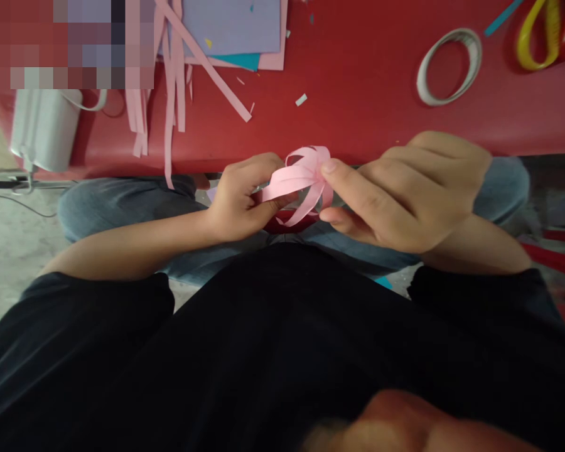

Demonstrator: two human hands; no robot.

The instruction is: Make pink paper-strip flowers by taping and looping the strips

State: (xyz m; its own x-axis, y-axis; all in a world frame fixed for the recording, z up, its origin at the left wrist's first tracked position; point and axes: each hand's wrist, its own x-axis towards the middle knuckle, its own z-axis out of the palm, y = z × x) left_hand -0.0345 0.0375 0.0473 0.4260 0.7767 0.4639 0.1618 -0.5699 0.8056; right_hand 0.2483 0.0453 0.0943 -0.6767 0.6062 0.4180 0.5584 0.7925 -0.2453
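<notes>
A small ball of looped pink paper strips (301, 182) is held over my lap, just in front of the edge of the red table (358, 94). My left hand (240, 198) grips it from the left, fingers curled round the strip ends. My right hand (405, 191) pinches its right side between thumb and forefinger. Both hands are closed on the paper piece.
Loose pink paper strips (169, 81) hang over the table's near edge at the left. Lilac, teal and pink paper sheets (235, 31) lie at the back. A roll of white tape (447, 66) sits at right, with yellow and red scissor handles (543, 34) beyond. A white container (44, 129) stands at far left.
</notes>
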